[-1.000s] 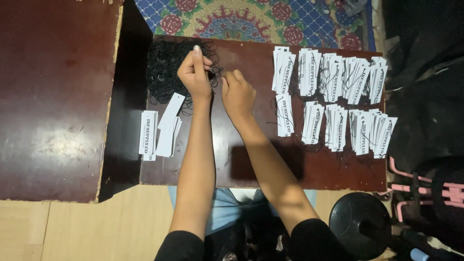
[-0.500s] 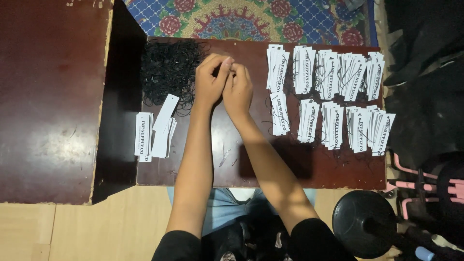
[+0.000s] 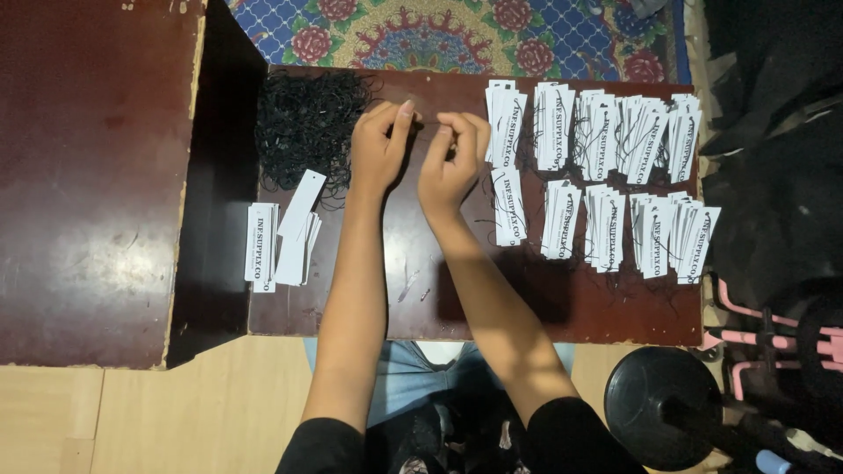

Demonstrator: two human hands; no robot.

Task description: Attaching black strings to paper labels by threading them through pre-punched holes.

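From the head view, the left hand (image 3: 379,145) and the right hand (image 3: 450,162) are hovering close together over the middle of the low dark table (image 3: 369,307), fingers curled and pinched toward each other. Both hands are pinching something thin between them, probably a black string, but it is too fine to make out, so I cannot tell exactly what each is clamped on.

The tangled pile of black strings (image 3: 307,127) is lying just beside the left hand, on its outer side, reaching up to the table's far edge. Nearer the person on that side, a small stack of white paper tags (image 3: 281,233) is sitting close to the table's left edge, one tag tilting across the others.

On the outer side of the right hand, rows of strung white tags (image 3: 606,175) are filling the table out to its right edge, the nearest bundle lying just beside the right hand.

Open tabletop is showing beneath the forearms, toward the near edge. A larger dark red table (image 3: 88,175) is standing to the left, a patterned rug (image 3: 457,35) beyond the far edge, and a round black base (image 3: 663,399) near the right corner on the floor.
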